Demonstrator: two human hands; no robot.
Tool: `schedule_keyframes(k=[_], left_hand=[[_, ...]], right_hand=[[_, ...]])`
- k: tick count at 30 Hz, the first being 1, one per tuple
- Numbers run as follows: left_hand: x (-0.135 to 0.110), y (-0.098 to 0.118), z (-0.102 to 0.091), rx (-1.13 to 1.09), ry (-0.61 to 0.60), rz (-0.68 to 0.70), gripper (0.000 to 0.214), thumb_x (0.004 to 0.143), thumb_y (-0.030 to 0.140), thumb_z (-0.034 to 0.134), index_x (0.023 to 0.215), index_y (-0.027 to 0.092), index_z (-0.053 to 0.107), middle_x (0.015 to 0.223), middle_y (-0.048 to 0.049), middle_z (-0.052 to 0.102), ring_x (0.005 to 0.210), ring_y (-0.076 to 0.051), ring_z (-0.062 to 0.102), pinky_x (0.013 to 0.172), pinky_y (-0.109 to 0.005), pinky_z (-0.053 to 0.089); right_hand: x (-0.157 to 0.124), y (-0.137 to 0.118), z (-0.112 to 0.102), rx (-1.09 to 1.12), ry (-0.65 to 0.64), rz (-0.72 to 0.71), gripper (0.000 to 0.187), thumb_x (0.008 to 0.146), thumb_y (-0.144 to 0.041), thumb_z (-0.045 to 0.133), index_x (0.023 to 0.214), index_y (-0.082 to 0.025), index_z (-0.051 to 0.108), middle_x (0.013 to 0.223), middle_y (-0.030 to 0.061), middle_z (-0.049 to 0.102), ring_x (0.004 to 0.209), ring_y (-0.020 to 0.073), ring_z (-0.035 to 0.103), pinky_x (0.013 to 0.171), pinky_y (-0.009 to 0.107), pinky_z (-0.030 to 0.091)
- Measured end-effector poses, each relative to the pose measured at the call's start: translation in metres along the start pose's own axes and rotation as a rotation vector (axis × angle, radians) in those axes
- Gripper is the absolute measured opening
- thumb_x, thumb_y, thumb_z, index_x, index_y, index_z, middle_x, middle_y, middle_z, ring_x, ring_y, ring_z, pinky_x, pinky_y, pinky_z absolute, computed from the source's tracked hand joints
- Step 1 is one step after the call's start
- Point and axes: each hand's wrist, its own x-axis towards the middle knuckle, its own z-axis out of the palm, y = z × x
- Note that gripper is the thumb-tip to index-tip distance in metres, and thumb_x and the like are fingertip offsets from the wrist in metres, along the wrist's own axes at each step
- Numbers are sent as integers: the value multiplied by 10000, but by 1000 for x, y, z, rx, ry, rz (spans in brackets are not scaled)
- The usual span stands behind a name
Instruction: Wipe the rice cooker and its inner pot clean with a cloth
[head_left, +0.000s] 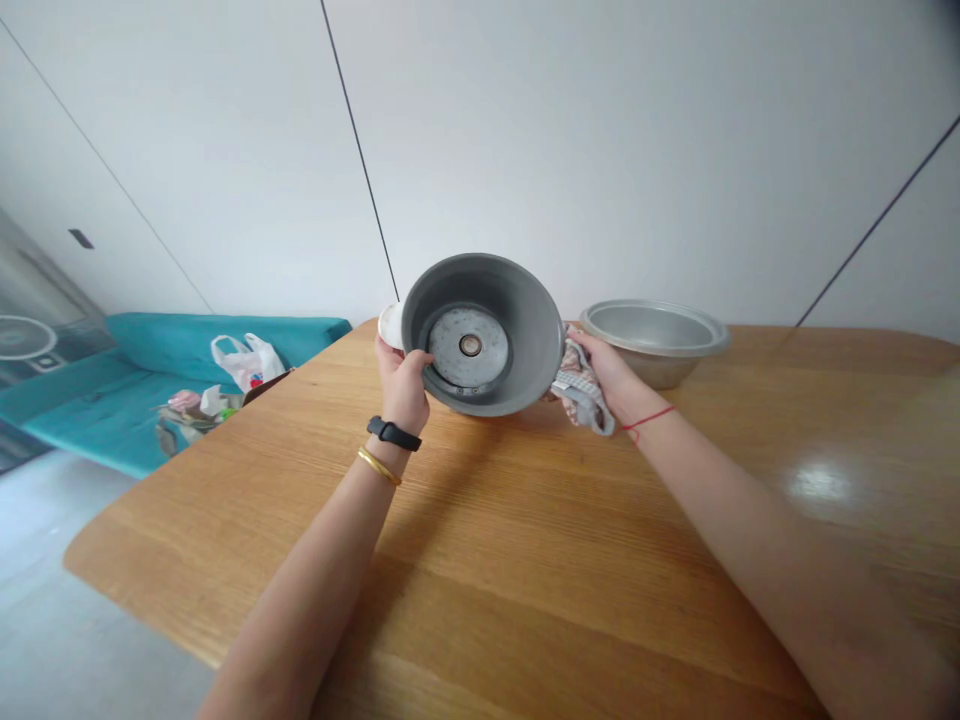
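A rice cooker body (525, 345) is tilted so that its grey inside and round heating plate (450, 345) face me. My left hand (405, 385) grips its left side, thumb over the rim, below a white side part (391, 325). My right hand (607, 370) is closed on a bunched patterned cloth (581, 395), which is against the cooker's right side. Behind the right hand, a silver metal inner pot (667, 365) stands upright on the wooden table (480, 560). The cooker's underside and most of the right fingers are hidden.
A pale panelled wall (562, 130) rises behind the table. Left of it is a teal sofa (142, 350) with a white plastic bag (251, 362) and several loose items by it. The table's rounded left corner (82, 545) hangs over a grey floor (75, 620).
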Motion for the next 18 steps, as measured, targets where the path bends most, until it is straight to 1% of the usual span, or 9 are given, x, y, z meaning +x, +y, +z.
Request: schedule_keyframes(k=[1, 3, 6, 8, 10, 12, 15, 18], left_hand=[[1, 1, -1, -12, 2, -14, 754, 577, 75, 623, 1300, 271, 534, 1340, -40, 638, 1225, -248, 593, 1089, -393, 476], [1, 4, -2, -28, -13, -53, 699, 597, 91, 646, 1267, 268, 554, 1301, -36, 661, 1191, -239, 611, 1059, -378, 493], [0, 13, 1, -84, -62, -156, 512, 684, 172, 677, 1183, 257, 599, 1223, -30, 699, 1183, -235, 624, 1029, -364, 510], [-3, 20, 6, -160, -111, -255, 358, 735, 232, 666, 1091, 241, 629, 1142, -27, 726, 1192, -231, 631, 1024, -351, 514], [-7, 27, 12, -238, -154, -355, 234, 754, 261, 650, 985, 219, 648, 1027, -30, 746, 1175, -231, 647, 1013, -333, 521], [-11, 33, 18, -286, -169, -421, 166, 747, 257, 646, 904, 205, 655, 920, -29, 748, 1140, -232, 667, 997, -320, 531], [-16, 38, 22, -319, -149, -449, 129, 723, 232, 649, 847, 198, 652, 845, -24, 741, 1109, -226, 684, 998, -310, 532], [-16, 40, 22, -322, -123, -451, 134, 708, 240, 655, 835, 201, 642, 852, -23, 736, 1107, -225, 684, 1006, -315, 527]], right_hand=[[-1, 3, 5, 63, -36, 10, 163, 821, -359, 619, 876, -206, 636, 660, 16, 656, 554, 182, 598, 544, 331, 536], [-4, 6, 10, 112, -51, -61, 202, 765, -334, 703, 916, -217, 639, 644, -16, 653, 518, 161, 576, 508, 299, 518], [-5, -1, 3, 125, -94, -205, 343, 684, -303, 798, 985, -231, 649, 707, -38, 679, 544, 139, 584, 522, 270, 518], [-5, -8, -4, 136, -124, -258, 376, 660, -283, 810, 1000, -232, 658, 755, -32, 697, 584, 140, 603, 551, 270, 534], [-5, -15, -11, 135, -140, -274, 367, 658, -286, 805, 994, -226, 670, 778, -20, 705, 607, 150, 613, 562, 282, 545], [-5, -19, -18, 117, -143, -271, 360, 673, -312, 803, 1000, -224, 680, 784, -8, 707, 602, 161, 611, 547, 298, 546], [-4, -21, -24, 90, -144, -263, 383, 690, -348, 807, 1029, -222, 682, 783, 5, 707, 582, 177, 607, 511, 319, 536], [-2, -18, -25, 76, -143, -272, 392, 677, -346, 815, 1019, -214, 675, 772, 12, 700, 573, 177, 600, 513, 323, 533]])
